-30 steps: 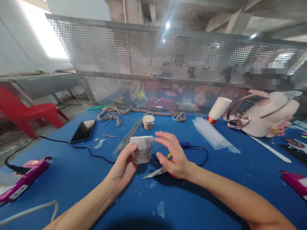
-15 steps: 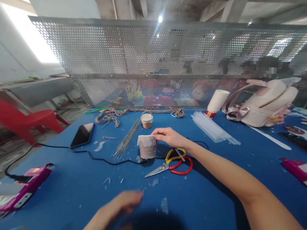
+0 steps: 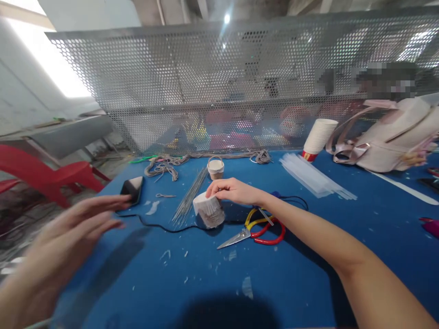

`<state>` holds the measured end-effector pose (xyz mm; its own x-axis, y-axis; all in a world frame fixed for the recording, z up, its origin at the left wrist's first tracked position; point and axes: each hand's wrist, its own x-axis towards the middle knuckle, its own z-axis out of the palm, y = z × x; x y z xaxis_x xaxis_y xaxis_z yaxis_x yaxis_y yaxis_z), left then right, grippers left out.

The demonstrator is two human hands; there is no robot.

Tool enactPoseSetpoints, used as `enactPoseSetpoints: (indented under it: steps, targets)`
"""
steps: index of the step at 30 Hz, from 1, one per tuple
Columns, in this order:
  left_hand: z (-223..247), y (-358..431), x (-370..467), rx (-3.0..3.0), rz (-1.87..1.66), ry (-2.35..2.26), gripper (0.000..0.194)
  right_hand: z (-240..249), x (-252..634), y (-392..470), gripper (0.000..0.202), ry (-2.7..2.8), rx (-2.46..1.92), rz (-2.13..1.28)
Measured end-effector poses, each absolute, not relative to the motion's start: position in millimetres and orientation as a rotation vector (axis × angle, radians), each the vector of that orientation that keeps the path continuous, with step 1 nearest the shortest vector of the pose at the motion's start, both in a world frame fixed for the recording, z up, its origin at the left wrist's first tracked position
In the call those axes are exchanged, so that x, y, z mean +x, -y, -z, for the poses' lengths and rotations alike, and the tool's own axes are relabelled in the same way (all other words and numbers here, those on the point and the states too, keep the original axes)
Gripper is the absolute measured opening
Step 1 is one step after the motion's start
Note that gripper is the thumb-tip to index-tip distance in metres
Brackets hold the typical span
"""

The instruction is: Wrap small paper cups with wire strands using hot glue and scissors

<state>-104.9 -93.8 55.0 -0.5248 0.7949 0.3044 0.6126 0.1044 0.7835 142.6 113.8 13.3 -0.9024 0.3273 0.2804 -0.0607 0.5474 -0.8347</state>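
My right hand (image 3: 228, 189) grips the rim of a small twine-wrapped cup (image 3: 211, 215), which has white cloth folded over its top. The cup leans to the left, its base at the blue table. My left hand (image 3: 77, 228) is raised over the table's left side, slightly blurred, fingers stretched out and holding nothing. Scissors (image 3: 252, 232) with one yellow and one red handle lie just right of the cup. Behind it stands a small handled basket (image 3: 216, 168) with a white cloth top. A bundle of thin grey wires (image 3: 190, 196) lies left of the cup.
A phone (image 3: 133, 189) lies near my left hand, and a black cable (image 3: 161, 227) crosses the table. Grey cord (image 3: 164, 167) runs along the back. Clear plastic strips (image 3: 310, 176), stacked paper cups (image 3: 320, 137) and a pale backpack (image 3: 387, 137) are at right. A perforated metal screen (image 3: 206, 91) stands behind.
My left hand has swung from the table's front to the left and up, its fingers spreading. The cup in my right hand has tipped from upright toward the left. The view has shifted slightly.
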Motion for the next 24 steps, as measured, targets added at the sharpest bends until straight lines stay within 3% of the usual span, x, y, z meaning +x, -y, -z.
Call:
enactPoseSetpoints:
  steps: [5, 9, 15, 19, 24]
  targets:
    - [-44.5, 10.0, -70.9, 1.808, -0.955, -1.668, 0.034, -9.3, 127.7, -111.0, 0.015, 2.356, -0.173, -1.221]
    - [-27.1, -10.8, -57.8, 1.973, -0.891, -1.516, 0.025, -5.3, 128.6, -118.6, 0.011, 2.33, -0.15, -1.173]
    - [-17.5, -17.6, -73.9, 1.91, -0.933, -1.468, 0.025, 3.3, 147.3, -127.2, 0.047, 2.243, -0.16, -1.238]
    - [-12.4, -24.8, -77.7, 1.847, -0.985, -1.471, 0.023, 10.1, 156.9, -114.7, 0.064, 2.305, -0.17, -0.922]
    - [-7.4, -28.7, -74.2, 1.819, -1.096, -1.505, 0.022, 18.4, 166.5, -105.6, 0.029, 2.247, -0.134, -0.532]
